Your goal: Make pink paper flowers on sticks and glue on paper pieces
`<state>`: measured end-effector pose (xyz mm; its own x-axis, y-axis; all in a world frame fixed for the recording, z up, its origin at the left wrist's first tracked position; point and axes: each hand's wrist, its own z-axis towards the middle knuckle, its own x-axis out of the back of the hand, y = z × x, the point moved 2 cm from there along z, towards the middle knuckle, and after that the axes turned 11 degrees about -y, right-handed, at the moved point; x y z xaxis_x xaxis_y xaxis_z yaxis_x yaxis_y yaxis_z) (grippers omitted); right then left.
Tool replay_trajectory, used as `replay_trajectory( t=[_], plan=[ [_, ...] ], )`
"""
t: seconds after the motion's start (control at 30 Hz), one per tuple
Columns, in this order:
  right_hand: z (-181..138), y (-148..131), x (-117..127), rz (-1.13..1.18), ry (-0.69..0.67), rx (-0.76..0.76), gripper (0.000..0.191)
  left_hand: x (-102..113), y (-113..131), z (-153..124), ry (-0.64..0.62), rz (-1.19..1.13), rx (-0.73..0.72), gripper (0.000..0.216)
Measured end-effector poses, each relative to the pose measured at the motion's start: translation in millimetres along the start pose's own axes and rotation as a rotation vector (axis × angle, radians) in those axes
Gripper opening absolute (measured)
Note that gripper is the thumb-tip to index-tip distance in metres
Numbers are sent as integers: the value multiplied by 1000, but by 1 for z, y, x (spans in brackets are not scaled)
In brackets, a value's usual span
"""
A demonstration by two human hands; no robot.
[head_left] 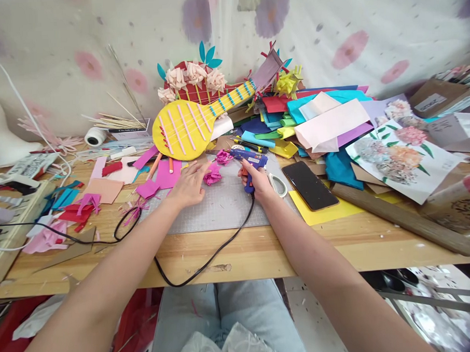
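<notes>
My right hand (257,181) is closed round the handle of a blue glue gun (249,160), whose nozzle points left toward a small magenta paper flower (223,157). The gun's black cord (207,260) loops over the table's front edge. My left hand (188,184) lies on the grey cutting mat (221,208) with fingers stretched out, its fingertips beside a second magenta paper flower (212,174). A yellow paper guitar (190,127) with pink strips lies just behind both hands.
A black phone (309,184) on yellow paper and white-handled scissors (277,183) lie right of my right hand. A heap of coloured paper (326,120) and a flower print (403,155) fill the right side. Pink scraps (80,208), tape roll (95,136) and sticks sit left.
</notes>
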<state>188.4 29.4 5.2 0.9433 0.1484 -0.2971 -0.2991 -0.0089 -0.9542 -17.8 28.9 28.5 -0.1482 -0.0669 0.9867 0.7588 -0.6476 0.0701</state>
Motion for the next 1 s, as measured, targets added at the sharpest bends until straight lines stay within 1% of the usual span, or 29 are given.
replay_trajectory(
  t=[0.1, 0.23, 0.43, 0.67, 0.8, 0.9, 1.0],
  plan=[
    [1, 2, 1, 2, 0, -2, 42, 0, 1, -1, 6, 50, -33, 77],
    [1, 1, 1, 44, -18, 7, 41, 0, 3, -3, 43, 80, -77, 74],
    [1, 2, 1, 60, -16, 14, 39, -1, -1, -9, 133, 43, 12, 77],
    [1, 4, 2, 24, -20, 15, 39, -4, -1, -10, 53, 45, 37, 79],
    [1, 4, 2, 22, -18, 18, 38, -1, -1, -9, 75, 30, 43, 79],
    [2, 5, 2, 10, -20, 18, 39, 2, 2, -5, 93, 19, 14, 80],
    [2, 4, 2, 3, -24, 15, 41, 3, 8, 1, 63, 26, -9, 81]
  ],
)
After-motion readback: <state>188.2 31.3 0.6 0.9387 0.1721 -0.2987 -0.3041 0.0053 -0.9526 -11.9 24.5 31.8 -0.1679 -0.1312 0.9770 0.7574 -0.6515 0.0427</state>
